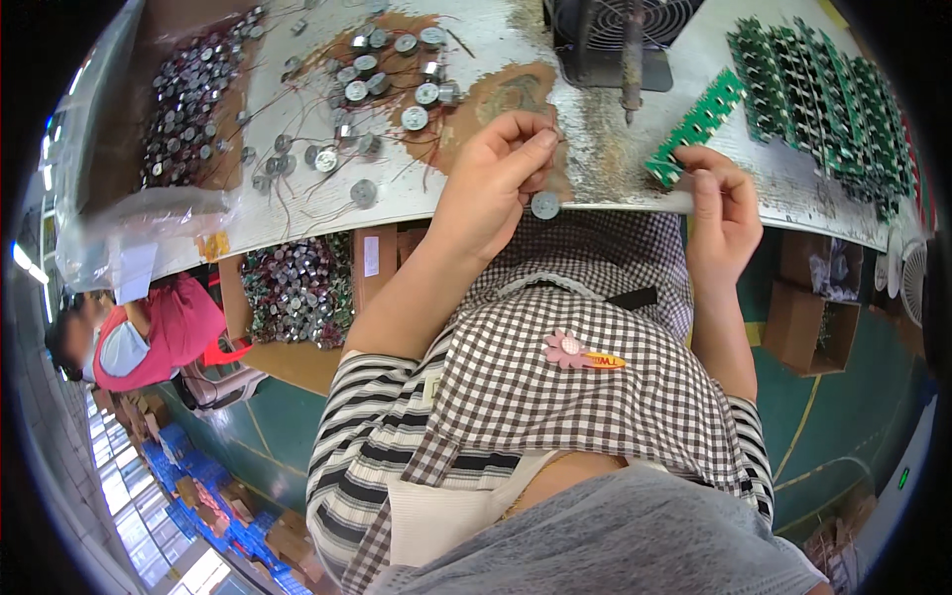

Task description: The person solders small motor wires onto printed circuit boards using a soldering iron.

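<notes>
My left hand is closed in a pinch near the table's front edge. A small round silver motor hangs just below its fingers, apparently by its thin wires, which are hard to make out. My right hand has its fingers curled at the near end of a green circuit board strip, gripping that end. The strip lies slanted on the table, its far end pointing away to the right. Between and beyond my hands a soldering iron points tip down above the stained tabletop.
Loose motors with red wires lie at the back left, beside a box of more motors. Rows of green boards cover the right side. A black fan stands behind the iron. Another person sits at the left.
</notes>
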Motion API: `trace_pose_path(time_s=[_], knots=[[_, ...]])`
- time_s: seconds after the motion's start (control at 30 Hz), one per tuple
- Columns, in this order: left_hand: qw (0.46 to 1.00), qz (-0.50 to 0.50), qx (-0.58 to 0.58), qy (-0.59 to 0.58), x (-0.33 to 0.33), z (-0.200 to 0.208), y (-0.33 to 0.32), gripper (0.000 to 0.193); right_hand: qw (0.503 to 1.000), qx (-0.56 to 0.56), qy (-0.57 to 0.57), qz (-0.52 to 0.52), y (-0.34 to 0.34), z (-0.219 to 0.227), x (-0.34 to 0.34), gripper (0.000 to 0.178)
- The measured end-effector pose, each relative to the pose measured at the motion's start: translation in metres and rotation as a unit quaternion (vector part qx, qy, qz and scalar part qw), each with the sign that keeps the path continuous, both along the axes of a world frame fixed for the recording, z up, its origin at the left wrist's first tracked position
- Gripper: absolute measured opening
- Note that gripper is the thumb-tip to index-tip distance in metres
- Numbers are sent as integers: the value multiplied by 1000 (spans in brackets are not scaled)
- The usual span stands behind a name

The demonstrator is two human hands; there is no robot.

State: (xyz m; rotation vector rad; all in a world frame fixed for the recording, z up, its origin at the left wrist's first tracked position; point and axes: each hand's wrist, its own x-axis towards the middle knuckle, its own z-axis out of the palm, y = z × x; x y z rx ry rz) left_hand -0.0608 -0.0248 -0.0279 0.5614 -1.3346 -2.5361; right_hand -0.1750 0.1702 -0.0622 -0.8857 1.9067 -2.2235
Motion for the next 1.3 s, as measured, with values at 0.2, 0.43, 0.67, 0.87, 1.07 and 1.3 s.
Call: trace_pose_path(time_s=[0.2, 0.43, 0.67, 0.87, 1.07, 1.3], knots=[[996, -61, 56, -28, -1, 7, 10, 12, 993, 23, 117, 0, -12, 3, -2, 12], [994, -35, -87, -64, -18, 9, 22, 15, 981, 33, 191, -11, -20, 9, -3, 9], [984, -16, -177, -20, -26, 3, 26, 14, 989, 13, 147, -5, -20, 13, -3, 10], [987, -7, -160, -11, -34, 12, 28, 10, 991, -25, 127, 20, -22, 21, -8, 11], [988, 26, -152, -4, -35, 12, 31, 8, 975, -4, 221, 11, -23, 17, -13, 13], [984, 42, -172, 2, -34, 12, 28, 9, 968, 2, 251, -10, -28, 19, -15, 14]])
